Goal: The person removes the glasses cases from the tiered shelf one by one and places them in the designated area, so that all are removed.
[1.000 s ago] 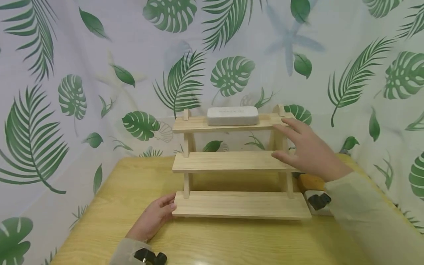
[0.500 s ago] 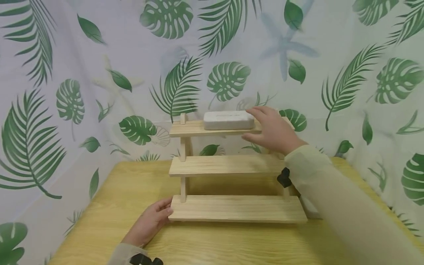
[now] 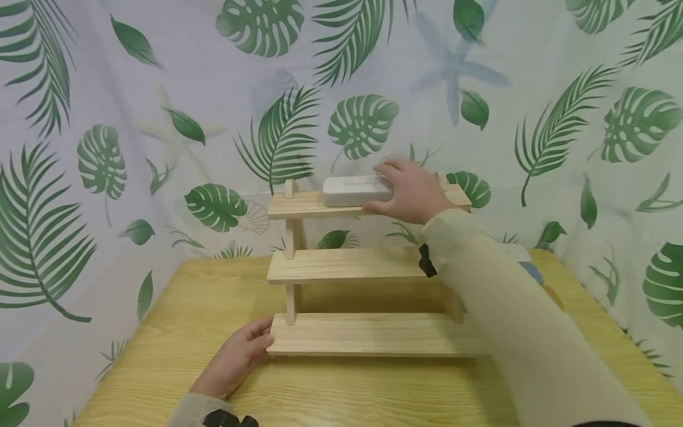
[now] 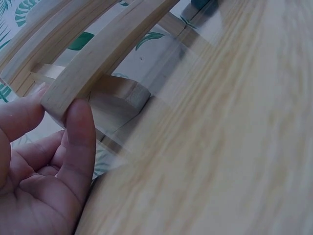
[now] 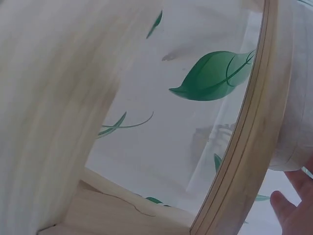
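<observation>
Lying flat on the top board of the wooden rack [image 3: 368,261], the white case [image 3: 356,190] has its long axis along the board, from the left post of the rack toward the right one. The right hand [image 3: 412,193] holds the right end of the case, fingers over its top and thumb at the front edge of the board. The left hand [image 3: 241,356] rests on the table [image 3: 176,332] at the left end of the lowest board, with the thumb and fingertips lightly curled on the corner of that board.

One second ago the right hand was beside the right end of the middle board, apart from the case; half a second ago it was just reaching the case. The left hand has stayed at its corner.

Only the left wrist view shows the thumb [image 4: 80,129] pressed on the board's end face. The right wrist view shows the underside of the boards and only fingertips [image 5: 293,210] at the edge.
</observation>
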The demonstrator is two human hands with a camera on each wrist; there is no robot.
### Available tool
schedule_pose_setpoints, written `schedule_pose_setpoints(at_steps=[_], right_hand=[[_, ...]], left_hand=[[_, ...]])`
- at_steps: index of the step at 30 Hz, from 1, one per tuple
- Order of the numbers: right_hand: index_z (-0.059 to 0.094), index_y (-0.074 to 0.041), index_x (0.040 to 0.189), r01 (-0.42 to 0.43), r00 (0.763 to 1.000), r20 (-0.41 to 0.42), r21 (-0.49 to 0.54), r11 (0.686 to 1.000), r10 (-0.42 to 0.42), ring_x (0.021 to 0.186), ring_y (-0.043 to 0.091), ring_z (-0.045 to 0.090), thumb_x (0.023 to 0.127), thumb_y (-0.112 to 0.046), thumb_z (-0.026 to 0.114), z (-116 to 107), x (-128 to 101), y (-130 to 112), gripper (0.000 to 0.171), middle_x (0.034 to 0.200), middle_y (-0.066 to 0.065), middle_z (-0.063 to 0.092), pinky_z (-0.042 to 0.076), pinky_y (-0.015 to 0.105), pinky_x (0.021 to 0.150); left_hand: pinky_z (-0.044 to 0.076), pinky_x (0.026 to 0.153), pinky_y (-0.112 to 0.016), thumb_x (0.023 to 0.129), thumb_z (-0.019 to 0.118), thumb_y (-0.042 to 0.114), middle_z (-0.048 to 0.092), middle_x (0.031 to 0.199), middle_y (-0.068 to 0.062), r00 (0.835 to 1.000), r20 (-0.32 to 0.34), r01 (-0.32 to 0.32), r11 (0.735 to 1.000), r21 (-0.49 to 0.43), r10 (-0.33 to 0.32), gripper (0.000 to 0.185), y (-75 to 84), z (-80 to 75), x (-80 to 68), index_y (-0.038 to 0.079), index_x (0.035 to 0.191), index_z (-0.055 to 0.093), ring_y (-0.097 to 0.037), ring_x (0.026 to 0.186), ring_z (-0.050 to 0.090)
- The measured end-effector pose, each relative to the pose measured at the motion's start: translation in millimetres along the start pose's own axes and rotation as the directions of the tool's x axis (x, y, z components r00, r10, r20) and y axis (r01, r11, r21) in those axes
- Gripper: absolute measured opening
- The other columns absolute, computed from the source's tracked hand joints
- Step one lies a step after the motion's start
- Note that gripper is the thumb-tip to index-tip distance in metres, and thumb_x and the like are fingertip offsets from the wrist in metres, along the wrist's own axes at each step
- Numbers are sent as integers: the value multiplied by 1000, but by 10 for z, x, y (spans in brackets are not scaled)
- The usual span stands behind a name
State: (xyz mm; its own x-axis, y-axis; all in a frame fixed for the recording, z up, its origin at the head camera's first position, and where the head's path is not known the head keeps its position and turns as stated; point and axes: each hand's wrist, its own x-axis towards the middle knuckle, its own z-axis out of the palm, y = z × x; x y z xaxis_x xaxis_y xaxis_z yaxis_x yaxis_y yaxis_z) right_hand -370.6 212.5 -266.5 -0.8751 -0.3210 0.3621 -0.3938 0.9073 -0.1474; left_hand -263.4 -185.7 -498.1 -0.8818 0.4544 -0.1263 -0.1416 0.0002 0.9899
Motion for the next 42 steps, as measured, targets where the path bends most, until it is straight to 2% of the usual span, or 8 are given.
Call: schedule_pose_setpoints(at_steps=[7, 11, 16, 21, 26, 33, 42], right_hand=[[43, -14, 155, -40, 999, 16, -12, 999, 41, 139, 34, 39, 84, -77, 60, 55, 131, 25, 96, 155, 13, 42, 38, 56, 109], [39, -15, 158, -18, 999, 43, -34, 999, 20, 141, 34, 37, 86, -80, 53, 134, 179, 19, 98, 157, 13, 40, 34, 54, 112], [33, -15, 160, -32, 996, 84, -29, 999, 34, 144, 35, 34, 87, -79, 51, 204, 186, -48, 99, 160, 13, 35, 32, 54, 113], [30, -17, 162, -63, 992, 109, -42, 997, 67, 145, 35, 32, 84, -85, 50, 238, 171, -79, 105, 161, 12, 35, 34, 55, 112], [32, -13, 161, -60, 994, 87, -63, 996, 65, 143, 36, 34, 81, -85, 53, 242, 134, -83, 109, 159, 15, 37, 34, 53, 113], [37, -10, 158, -31, 998, 57, -65, 997, 35, 139, 37, 40, 81, -81, 60, 203, 39, -105, 107, 155, 17, 42, 35, 53, 111], [42, -12, 156, -27, 999, 23, -53, 998, 29, 128, 35, 48, 81, -74, 68, 210, -70, -130, 101, 148, 16, 49, 44, 52, 102]], left_hand=[[46, 101, -31, 107, 55, 21, 40, 150, -26, 1000, 10, -13, 1000, 11, 13, 68, 7, 12, 4, -7, 158, 20, -26, 129, 51], [47, 101, -32, 107, 55, 21, 39, 151, -27, 1000, 13, -15, 1000, 16, 15, 68, 13, 4, 7, -7, 158, 20, -28, 130, 50], [47, 101, -34, 107, 54, 22, 39, 151, -27, 1000, 14, -7, 1000, 13, 7, 68, 21, -3, -6, -7, 158, 19, -28, 129, 51], [48, 99, -34, 107, 54, 22, 38, 151, -28, 1000, 3, -4, 1000, 16, 4, 67, 21, -6, -14, -7, 158, 20, -28, 129, 51], [48, 99, -32, 107, 55, 23, 38, 151, -27, 1000, 2, 3, 1000, 22, -3, 69, 26, -12, -16, -6, 158, 19, -27, 130, 50], [49, 98, -32, 107, 55, 23, 39, 151, -26, 1000, 5, -2, 1000, 13, 2, 69, 29, -5, -12, -5, 158, 20, -26, 128, 51], [48, 100, -31, 107, 55, 21, 40, 151, -26, 1000, -7, -11, 1000, 16, 11, 66, 12, 7, -9, -6, 158, 22, -26, 129, 50]])
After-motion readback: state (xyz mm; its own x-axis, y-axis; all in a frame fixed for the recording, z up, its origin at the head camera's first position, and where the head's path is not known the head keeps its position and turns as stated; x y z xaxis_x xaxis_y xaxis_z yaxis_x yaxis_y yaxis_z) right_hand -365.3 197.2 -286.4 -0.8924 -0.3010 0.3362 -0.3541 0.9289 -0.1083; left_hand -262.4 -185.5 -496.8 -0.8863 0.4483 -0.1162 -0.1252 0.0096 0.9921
